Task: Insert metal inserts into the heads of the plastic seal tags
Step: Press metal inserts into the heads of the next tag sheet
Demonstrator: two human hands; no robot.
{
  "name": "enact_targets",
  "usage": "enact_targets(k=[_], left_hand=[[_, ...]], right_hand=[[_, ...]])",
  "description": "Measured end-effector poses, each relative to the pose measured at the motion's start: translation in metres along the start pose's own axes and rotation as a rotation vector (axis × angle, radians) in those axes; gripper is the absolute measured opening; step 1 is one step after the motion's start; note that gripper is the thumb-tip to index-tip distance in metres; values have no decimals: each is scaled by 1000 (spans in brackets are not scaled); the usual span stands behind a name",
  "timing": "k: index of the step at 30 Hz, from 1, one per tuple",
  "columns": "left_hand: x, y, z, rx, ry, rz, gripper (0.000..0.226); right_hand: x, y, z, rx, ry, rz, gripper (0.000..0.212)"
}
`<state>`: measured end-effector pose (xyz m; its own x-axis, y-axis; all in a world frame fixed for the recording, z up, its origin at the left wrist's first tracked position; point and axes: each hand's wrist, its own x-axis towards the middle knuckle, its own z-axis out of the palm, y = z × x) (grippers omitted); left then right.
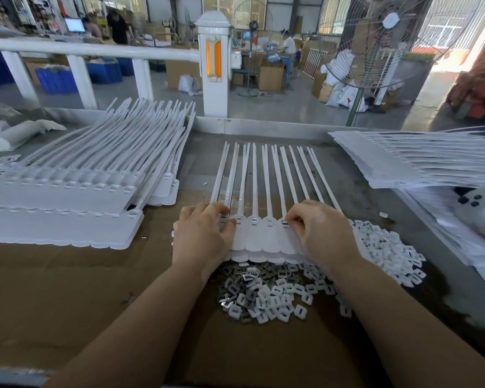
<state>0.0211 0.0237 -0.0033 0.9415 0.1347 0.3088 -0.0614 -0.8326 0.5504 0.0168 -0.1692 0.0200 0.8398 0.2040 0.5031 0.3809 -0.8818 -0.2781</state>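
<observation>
A strip of joined white plastic seal tags (259,239) lies in front of me, heads toward me and thin tails pointing away. My left hand (203,236) rests on the strip's left end, its fingers curled over the tag heads there. With its fingertips my right hand (318,233) pinches a small metal insert (285,223) at the head of a tag on the right side. A pile of metal inserts and white plastic caps (275,292) lies just below the strip.
Stacks of tag strips lie at the left (67,191) and at the right (417,161). More white caps (387,253) spread to the right of my hand. Brown cardboard (67,289) covers the bench. A white railing post (214,65) and a fan (375,37) stand behind.
</observation>
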Motion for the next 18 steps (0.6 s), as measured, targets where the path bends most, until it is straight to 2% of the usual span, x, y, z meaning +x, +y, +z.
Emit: enact_targets(k=[11, 18], left_hand=[[1, -1, 3, -3, 21, 5, 29], [1, -1, 3, 3, 27, 14, 29]], right_hand=[[2, -6, -3, -263, -187, -42, 23], [-2, -7, 0, -261, -169, -22, 17]])
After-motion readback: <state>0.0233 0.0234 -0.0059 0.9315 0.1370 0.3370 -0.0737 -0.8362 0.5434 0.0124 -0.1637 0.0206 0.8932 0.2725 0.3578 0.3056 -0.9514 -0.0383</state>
